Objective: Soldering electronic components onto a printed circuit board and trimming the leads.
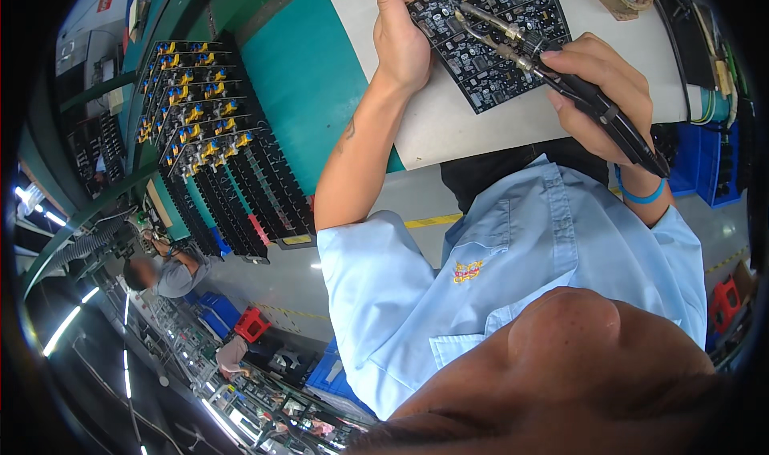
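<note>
Our right hand (605, 86) wrapped round black two-pronged tool (589, 102); tool slants up-left, prongs over circuit-board panel (477, 69). Panel between our hands, above white sheet (440, 130). Left hand (403, 50) nearer, half-open at panel's left edge; finger hold we cannot tell. Farther left, stacked boards (192, 110), yellow-and-blue parts.

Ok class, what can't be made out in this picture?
Head view, bare left hand: fingers partly hidden behind the black rectangular circuit board.
Head view, that board: far part cut off by the top edge.
Head view, black-handled tool with two metal prongs: tips too small to tell whether they touch.
Head view, brown container: cut off by the top edge.
</note>
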Available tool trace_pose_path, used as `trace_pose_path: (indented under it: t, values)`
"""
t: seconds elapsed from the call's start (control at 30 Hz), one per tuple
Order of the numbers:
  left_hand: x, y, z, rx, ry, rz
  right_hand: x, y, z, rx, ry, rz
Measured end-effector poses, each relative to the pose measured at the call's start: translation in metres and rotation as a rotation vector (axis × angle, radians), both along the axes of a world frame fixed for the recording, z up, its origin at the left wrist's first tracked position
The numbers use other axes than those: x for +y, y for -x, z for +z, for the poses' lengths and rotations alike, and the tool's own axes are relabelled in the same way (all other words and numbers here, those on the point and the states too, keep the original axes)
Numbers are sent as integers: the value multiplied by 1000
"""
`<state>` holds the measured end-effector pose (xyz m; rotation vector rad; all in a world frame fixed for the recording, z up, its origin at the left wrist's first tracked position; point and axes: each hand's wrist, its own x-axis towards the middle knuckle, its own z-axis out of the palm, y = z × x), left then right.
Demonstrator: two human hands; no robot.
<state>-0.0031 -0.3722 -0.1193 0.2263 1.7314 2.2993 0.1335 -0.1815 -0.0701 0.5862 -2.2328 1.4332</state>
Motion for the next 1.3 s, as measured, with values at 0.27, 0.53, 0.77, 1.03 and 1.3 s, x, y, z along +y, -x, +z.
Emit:
trace_pose_path:
  t: [0.27,0.53,0.77,1.03,1.3]
  values:
    - [-1,3,-6,-26,27,31,35,-19,-6,9,60,-127]
    - [5,1,5,-180,-76,40,67,-45,-38,-98,126,-763]
    - [0,2,5,-194,-171,-77,63,-35,-49,-55,275,-644]
    - [-2,4,4,-198,-235,-157,63,-37,-59,-132,292,-627]
    - [-7,3,5,-151,-238,-146,73,-39,-65,-144,377,-553]
